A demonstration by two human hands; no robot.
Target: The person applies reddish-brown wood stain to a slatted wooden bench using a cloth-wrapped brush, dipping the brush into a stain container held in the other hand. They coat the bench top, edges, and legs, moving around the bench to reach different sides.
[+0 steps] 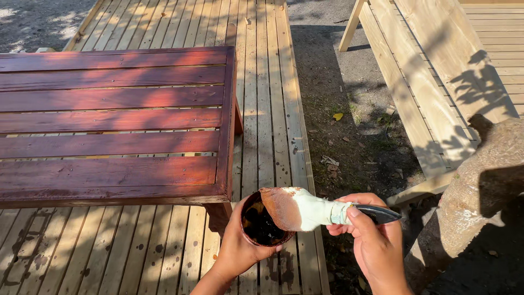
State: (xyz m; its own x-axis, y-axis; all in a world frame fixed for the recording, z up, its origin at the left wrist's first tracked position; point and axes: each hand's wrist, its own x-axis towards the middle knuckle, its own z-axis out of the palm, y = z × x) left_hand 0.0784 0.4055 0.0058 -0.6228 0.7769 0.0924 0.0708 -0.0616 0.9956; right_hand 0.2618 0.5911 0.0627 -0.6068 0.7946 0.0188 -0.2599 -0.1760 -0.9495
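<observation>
Head view: left hand (236,252) cups a small pot of dark stain (263,224) while right hand (375,246) grips a wide stained brush (305,208) at its rim

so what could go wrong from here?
The left hand holds the small cup of dark stain over bare pale decking: a tilt could spill onto it. The loaded brush in the right hand overhangs the cup rim, so drips may land on the unstained boards.
</observation>
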